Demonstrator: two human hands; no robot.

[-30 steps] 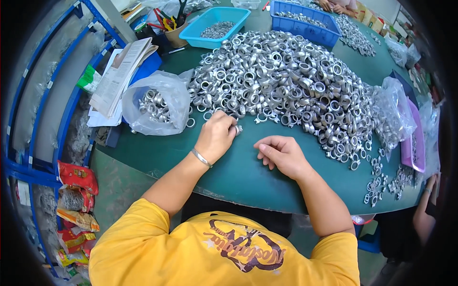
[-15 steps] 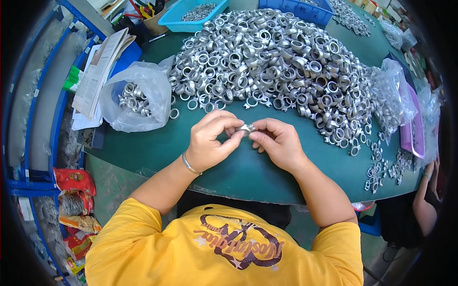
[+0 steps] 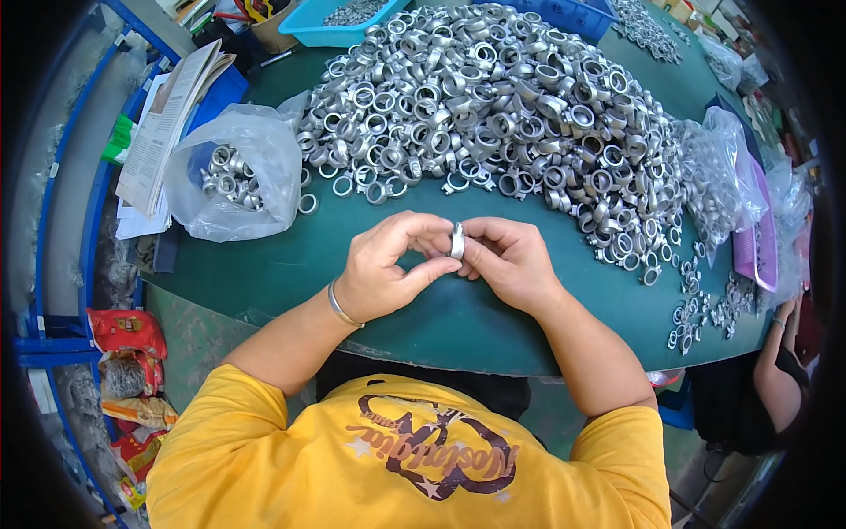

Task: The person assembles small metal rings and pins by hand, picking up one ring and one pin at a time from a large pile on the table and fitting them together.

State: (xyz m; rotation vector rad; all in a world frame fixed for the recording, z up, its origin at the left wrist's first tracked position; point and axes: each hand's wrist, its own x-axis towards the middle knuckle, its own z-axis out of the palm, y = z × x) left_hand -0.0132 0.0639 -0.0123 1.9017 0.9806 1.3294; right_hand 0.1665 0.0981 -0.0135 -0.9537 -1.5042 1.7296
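Note:
Between my two hands, over the near part of the green table, is a silver metal ring (image 3: 457,242) with a small lug, now turned edge-on. My right hand (image 3: 509,262) pinches it between thumb and fingers. On its other side, the thumb and fingertips of my left hand (image 3: 388,263) close against the same ring. Just beyond my hands rises a big heap of similar metal rings (image 3: 493,115). To the left, a clear plastic bag (image 3: 278,189) stands with its mouth wide, several rings inside.
Smaller metal parts (image 3: 692,313) lie in a loose group at the right. A full plastic bag (image 3: 712,189) and a purple basket (image 3: 758,251) stand beyond. Blue bins (image 3: 564,16) line the back. Newspapers (image 3: 167,123) lean at left. Another person's arm (image 3: 775,370) shows at far right.
The ring has been turned from lying sideways to upright between my fingers. My view has shifted slightly, so the heap and bag appear a little further left.

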